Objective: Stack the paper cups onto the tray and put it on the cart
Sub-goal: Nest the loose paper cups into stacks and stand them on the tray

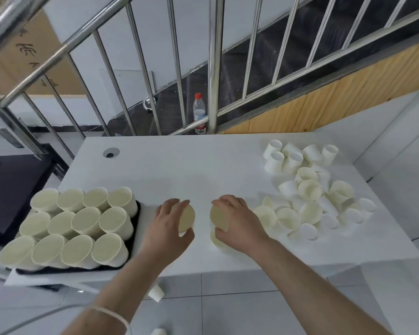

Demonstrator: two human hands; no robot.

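Note:
A black tray at the table's left front edge carries several upright paper cups packed in rows. My left hand grips the rim of one paper cup from above, just right of the tray. My right hand grips another paper cup the same way, a little to the right. Both cups are over the white table. A loose pile of paper cups, some upright and some lying on their sides, covers the table's right side.
A dark cart surface sits left of the table, beside the tray. A steel stair railing runs behind the table, with a plastic water bottle on the steps. One cup lies on the tiled floor below the table's front edge.

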